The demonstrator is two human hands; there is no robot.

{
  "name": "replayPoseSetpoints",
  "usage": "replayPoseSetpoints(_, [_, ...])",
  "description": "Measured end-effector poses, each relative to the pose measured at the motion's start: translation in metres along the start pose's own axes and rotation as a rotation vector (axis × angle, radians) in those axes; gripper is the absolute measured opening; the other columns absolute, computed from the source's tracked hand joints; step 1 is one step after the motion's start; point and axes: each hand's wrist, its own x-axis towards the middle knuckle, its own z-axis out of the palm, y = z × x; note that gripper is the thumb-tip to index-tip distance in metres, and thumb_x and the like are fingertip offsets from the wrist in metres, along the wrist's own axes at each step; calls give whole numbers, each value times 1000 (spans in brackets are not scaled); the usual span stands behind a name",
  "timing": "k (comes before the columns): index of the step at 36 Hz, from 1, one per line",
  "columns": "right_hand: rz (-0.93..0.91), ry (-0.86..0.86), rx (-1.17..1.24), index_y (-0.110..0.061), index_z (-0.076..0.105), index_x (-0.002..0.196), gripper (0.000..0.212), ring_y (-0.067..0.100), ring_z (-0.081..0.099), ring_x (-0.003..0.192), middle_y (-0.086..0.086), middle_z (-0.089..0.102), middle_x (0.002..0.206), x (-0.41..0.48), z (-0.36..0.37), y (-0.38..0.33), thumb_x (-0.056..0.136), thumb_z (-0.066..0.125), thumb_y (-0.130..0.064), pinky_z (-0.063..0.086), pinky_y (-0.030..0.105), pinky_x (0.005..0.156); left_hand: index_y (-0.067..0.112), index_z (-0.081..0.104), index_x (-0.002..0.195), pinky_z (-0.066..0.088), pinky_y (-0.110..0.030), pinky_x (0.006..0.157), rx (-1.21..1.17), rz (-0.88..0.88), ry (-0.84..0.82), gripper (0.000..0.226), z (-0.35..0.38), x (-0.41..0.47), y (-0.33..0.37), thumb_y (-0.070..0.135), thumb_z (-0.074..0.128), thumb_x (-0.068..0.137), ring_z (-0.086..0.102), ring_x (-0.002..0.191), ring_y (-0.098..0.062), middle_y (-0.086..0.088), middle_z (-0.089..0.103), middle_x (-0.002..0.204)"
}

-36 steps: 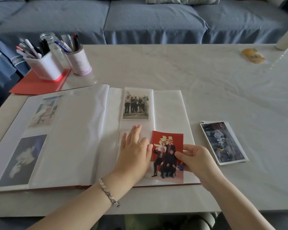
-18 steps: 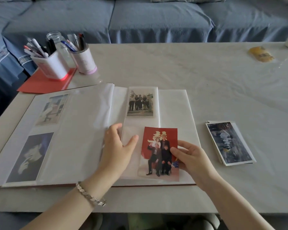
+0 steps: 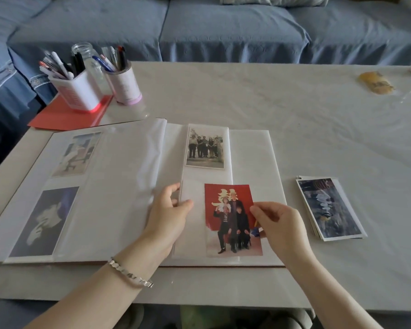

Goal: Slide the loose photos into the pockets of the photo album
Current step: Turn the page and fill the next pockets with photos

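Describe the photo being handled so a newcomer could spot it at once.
Start at the open photo album, right page, lower half. The photo pinched by the right hand is the only one with a bright red backdrop.

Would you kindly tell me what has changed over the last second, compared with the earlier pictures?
The left hand stopped lying flat beside the photo, moved left and now pinches the edge of the pocket sheet. The right hand, gripping the red photo, slid it leftward to below the group photo. The photo stack and pen holders stayed put.
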Motion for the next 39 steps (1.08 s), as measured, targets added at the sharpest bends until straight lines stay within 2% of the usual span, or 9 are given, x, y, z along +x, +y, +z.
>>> replayPoseSetpoints(3, [5, -32, 13, -14, 70, 96, 13, 4, 61, 50, -3, 69, 72, -2, 4, -2, 91, 58, -12, 55, 23, 57, 25, 46, 130, 42, -21, 66, 14, 62, 18, 43, 2, -1, -1, 10, 55, 91, 56, 83, -18, -16, 63, 104])
replayPoseSetpoints(6, [27, -45, 94, -22, 69, 86, 16, 1, 60, 51, -11, 68, 63, -2, 6, -7, 91, 57, -12, 55, 20, 54, 21, 44, 133, 39, -14, 61, 37, 93, 46, 44, 4, 0, -3, 10, 53, 92, 54, 83, -14, -15, 62, 104])
replayPoseSetpoints(10, [75, 36, 256, -30, 65, 71, 29, -1, 57, 47, -14, 65, 53, 1, 7, -14, 90, 58, -10, 53, 17, 50, 18, 46, 132, 36, -3, 51, 41, 99, 51, 41, 5, -1, -3, 8, 53, 92, 50, 70, -8, -2, 57, 85])
replayPoseSetpoints(13, [76, 54, 255, -27, 69, 78, 22, 1, 57, 47, -12, 66, 55, 0, 11, -16, 90, 60, -11, 55, 23, 57, 18, 46, 132, 36, -2, 51, 49, 95, 61, 41, 6, -3, -2, 9, 53, 93, 48, 69, -5, 1, 54, 84])
replayPoseSetpoints(16, [77, 84, 282, -24, 68, 84, 15, 0, 61, 52, -9, 68, 65, -5, 19, -15, 90, 60, -13, 55, 19, 54, 18, 47, 131, 36, 0, 52, 38, 87, 74, 39, 7, -5, 0, 8, 51, 93, 48, 70, -2, 7, 52, 83])
replayPoseSetpoints(24, [47, -89, 213, -25, 65, 82, 24, 4, 65, 58, -9, 68, 66, -12, 24, -19, 92, 54, -6, 51, 14, 52, 22, 45, 131, 46, -13, 61, -13, 63, 35, 38, 6, -7, 5, 9, 45, 95, 59, 84, -9, 5, 60, 94])
replayPoseSetpoints(29, [219, -233, 208, -17, 69, 80, 19, 5, 63, 55, -4, 68, 60, -5, 18, -24, 93, 55, -14, 55, 17, 59, 23, 45, 130, 45, -12, 62, 16, 100, 31, 39, 5, -9, 7, 11, 51, 93, 61, 85, -7, 0, 64, 100])
replayPoseSetpoints(34, [358, -271, 208, -12, 73, 78, 24, 15, 63, 63, 3, 70, 66, 3, 13, -25, 83, 68, -35, 51, 26, 68, 26, 44, 128, 54, -40, 81, 32, 79, 11, 40, 7, -11, 6, 14, 54, 91, 66, 87, -20, -1, 66, 94])
replayPoseSetpoints(39, [377, -247, 179, -11, 72, 86, 18, 9, 62, 54, 1, 70, 67, 6, 14, -30, 83, 69, -29, 40, 18, 51, 29, 43, 123, 54, -38, 80, 15, 81, 8, 37, 10, -12, 5, 12, 54, 92, 66, 85, -17, 0, 66, 92])
